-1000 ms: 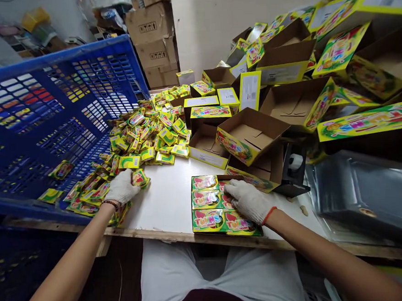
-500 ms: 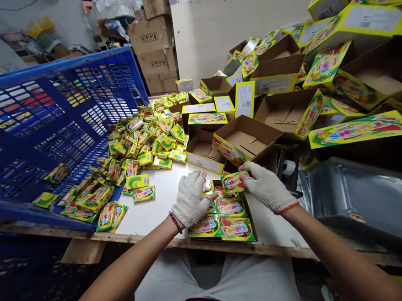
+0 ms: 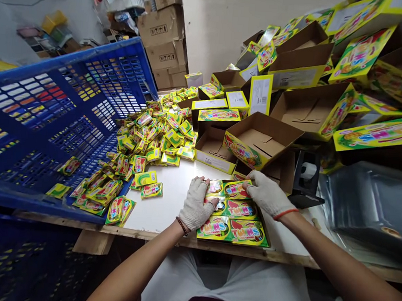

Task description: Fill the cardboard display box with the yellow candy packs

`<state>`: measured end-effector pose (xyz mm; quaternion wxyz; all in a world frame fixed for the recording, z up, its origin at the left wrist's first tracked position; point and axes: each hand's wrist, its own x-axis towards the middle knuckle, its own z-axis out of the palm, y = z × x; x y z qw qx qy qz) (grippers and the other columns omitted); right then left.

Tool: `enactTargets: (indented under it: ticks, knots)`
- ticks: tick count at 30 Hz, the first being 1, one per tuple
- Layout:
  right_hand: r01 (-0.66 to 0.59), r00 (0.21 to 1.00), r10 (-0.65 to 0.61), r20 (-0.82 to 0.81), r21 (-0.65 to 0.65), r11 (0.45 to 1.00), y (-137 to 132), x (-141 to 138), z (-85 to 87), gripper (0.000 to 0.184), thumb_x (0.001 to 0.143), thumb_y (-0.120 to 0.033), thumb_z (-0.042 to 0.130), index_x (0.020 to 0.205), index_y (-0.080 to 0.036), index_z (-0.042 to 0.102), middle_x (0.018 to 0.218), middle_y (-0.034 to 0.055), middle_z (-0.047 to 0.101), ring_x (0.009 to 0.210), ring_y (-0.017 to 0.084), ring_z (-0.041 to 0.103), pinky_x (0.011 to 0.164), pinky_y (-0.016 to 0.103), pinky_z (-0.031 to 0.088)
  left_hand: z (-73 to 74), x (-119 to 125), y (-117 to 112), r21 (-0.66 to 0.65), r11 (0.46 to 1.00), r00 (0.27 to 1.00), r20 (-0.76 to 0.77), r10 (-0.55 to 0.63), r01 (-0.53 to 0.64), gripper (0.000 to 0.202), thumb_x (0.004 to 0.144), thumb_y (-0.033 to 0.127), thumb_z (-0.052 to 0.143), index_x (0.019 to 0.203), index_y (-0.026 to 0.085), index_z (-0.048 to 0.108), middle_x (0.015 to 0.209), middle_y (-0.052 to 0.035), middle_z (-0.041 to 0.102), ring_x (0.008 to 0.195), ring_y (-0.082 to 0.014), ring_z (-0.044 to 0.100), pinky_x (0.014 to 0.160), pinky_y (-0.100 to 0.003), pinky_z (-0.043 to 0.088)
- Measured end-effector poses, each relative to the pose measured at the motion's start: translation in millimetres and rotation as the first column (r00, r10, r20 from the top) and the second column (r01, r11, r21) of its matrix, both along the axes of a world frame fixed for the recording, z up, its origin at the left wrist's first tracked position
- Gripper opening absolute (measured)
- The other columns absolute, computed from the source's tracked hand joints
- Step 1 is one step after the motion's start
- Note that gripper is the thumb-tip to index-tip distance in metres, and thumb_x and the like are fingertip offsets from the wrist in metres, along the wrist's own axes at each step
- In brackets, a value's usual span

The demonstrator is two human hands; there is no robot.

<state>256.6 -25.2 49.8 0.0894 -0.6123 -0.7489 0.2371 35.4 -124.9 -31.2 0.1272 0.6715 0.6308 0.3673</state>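
Open box (image 3: pixel 265 226): sitting right at the near edge of the white surface (image 3: pixel 174 213), with six packets (image 3: pixel 248 233) showing face up, two columns of three.
Top right packet (image 3: pixel 236 189): pretty much level with its neighbours, as far as I can see.
Right hand (image 3: pixel 268 194): gloved, fingers bunched on that packet's right end; can't tell if it's pinching or just pushing.
Left hand (image 3: pixel 196 204): gloved, at the box's left side, thumb out wide from the fingers and over the middle packet, nothing visibly gripped.
Step in hand: I'd call it seating that corner packet, left side steadying the rest.
Next move: imo it calls for a clean release on the right, without dragging the packet back up.
Packet print: "TWINS" in bubbly multicolour letters on yellow and green; the line under it is too tiny to read.
Loose packets (image 3: pixel 161 134): big messy heap left of the box, some showing barcodes.
Empty box (image 3: pixel 256 147): just behind, "TWINS" on its front.
Upright box (image 3: pixel 260 92): white label plus barcode, text unreadable from here.
Brown cartons (image 3: pixel 157 30): stacked at the back, handling symbols printed on them.
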Motion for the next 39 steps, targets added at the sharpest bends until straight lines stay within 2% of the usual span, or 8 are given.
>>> enactTargets:
  ticks: [6, 13, 18, 23, 28, 34, 37, 39]
  knots:
    - [-0.28, 0.915, 0.19, 0.356, 0.219, 0.935, -11.0, -8.0, -3.0, 0.021, 0.092, -0.029, 0.05, 0.095, -0.021, 0.069, 0.105, 0.0119, 0.068, 0.087, 0.024, 0.061, 0.063, 0.031, 0.031, -4.8, -19.6, -5.4, 0.047, 0.998, 0.998, 0.031, 0.051, -0.052, 0.046, 0.096, 0.032, 0.052, 0.139, 0.017, 0.052, 0.15, -0.0181, 0.049, 0.143, -0.0287, 0.045, 0.117, -0.05, 0.041]
    - [-0.543, 0.81, 0.318, 0.492, 0.429, 0.722, -8.1, 6.0, -30.1, 0.027, 0.093, -0.017, 0.045, 0.092, -0.015, 0.071, 0.089, 0.0165, 0.064, 0.074, 0.026, 0.055, 0.06, 0.035, 0.027, 29.8, -119.2, -19.3, -0.137, 0.863, 0.762, -0.55, 0.342, -0.487, 0.039, 0.083, 0.017, 0.063, 0.121, 0.011, 0.06, 0.129, -0.0195, 0.059, 0.124, -0.0331, 0.054, 0.106, -0.047, 0.045]
    - [-0.58, 0.776, 0.409, 0.48, 0.288, 0.762, -4.2, 6.1, -25.1, 0.023, 0.093, -0.018, 0.049, 0.092, -0.014, 0.071, 0.093, 0.0144, 0.066, 0.078, 0.023, 0.059, 0.066, 0.033, 0.039, 49.5, -178.6, -23.8, -0.208, 0.809, 0.705, -0.636, 0.315, -0.55, 0.042, 0.081, 0.006, 0.054, 0.122, 0.012, 0.06, 0.125, -0.0205, 0.061, 0.122, -0.0375, 0.053, 0.105, -0.057, 0.037]
    - [-0.575, 0.752, 0.378, 0.54, 0.258, 0.776, -22.3, 6.8, -16.9, 0.023, 0.093, -0.014, 0.052, 0.104, -0.014, 0.072, 0.106, 0.0141, 0.069, 0.091, 0.024, 0.063, 0.077, 0.033, 0.045, 51.8, -198.3, -19.5, -0.268, 0.799, 0.731, -0.62, 0.285, -0.539, 0.034, 0.076, 0.01, 0.06, 0.109, 0.017, 0.064, 0.11, -0.0152, 0.066, 0.114, -0.034, 0.058, 0.102, -0.05, 0.041]
    - [-0.612, 0.695, 0.367, 0.618, 0.241, 0.753, -51.3, -5.3, -13.2, 0.028, 0.09, -0.006, 0.05, 0.106, -0.01, 0.074, 0.107, 0.017, 0.072, 0.098, 0.03, 0.063, 0.085, 0.041, 0.046, 54.8, -180.6, -17.0, -0.205, 0.834, 0.805, -0.452, 0.383, -0.512, 0.044, 0.078, 0.023, 0.07, 0.12, 0.016, 0.06, 0.116, -0.0155, 0.065, 0.116, -0.0347, 0.06, 0.101, -0.049, 0.048]
    - [-0.601, 0.712, 0.465, 0.527, 0.114, 0.791, -42.6, -11.3, -0.2, 0.023, 0.089, -0.01, 0.052, 0.095, -0.013, 0.074, 0.1, 0.0167, 0.073, 0.1, 0.03, 0.065, 0.089, 0.045, 0.046, 49.1, -94.8, -10.6, -0.091, 0.946, 0.942, -0.158, 0.296, -0.312, 0.05, 0.089, 0.025, 0.061, 0.138, 0.021, 0.05, 0.129, -0.0103, 0.064, 0.116, -0.022, 0.064, 0.101, -0.039, 0.053]
    - [-0.442, 0.895, 0.426, 0.131, 0.139, 0.886, -38.1, -4.0, -1.2, 0.026, 0.09, -0.018, 0.051, 0.107, -0.016, 0.07, 0.111, 0.0151, 0.072, 0.106, 0.028, 0.065, 0.093, 0.046, 0.05, 48.9, -45.8, -14.6, 0.12, 0.983, 0.99, 0.06, 0.13, -0.137, 0.057, 0.085, 0.026, 0.066, 0.14, 0.02, 0.05, 0.134, -0.0127, 0.061, 0.124, -0.0253, 0.06, 0.108, -0.044, 0.049]
    - [-0.282, 0.908, 0.289, -0.302, 0.068, 0.957, -40.3, 0.8, 0.4, 0.035, 0.096, -0.031, 0.045, 0.124, -0.018, 0.062, 0.119, 0.0143, 0.07, 0.109, 0.026, 0.066, 0.094, 0.044, 0.053, 53.8, -18.7, -17.2, 0.219, 0.974, 0.997, 0.072, 0.039, -0.054, 0.061, 0.081, 0.024, 0.069, 0.139, 0.02, 0.052, 0.133, -0.0131, 0.061, 0.127, -0.0273, 0.058, 0.111, -0.047, 0.047]
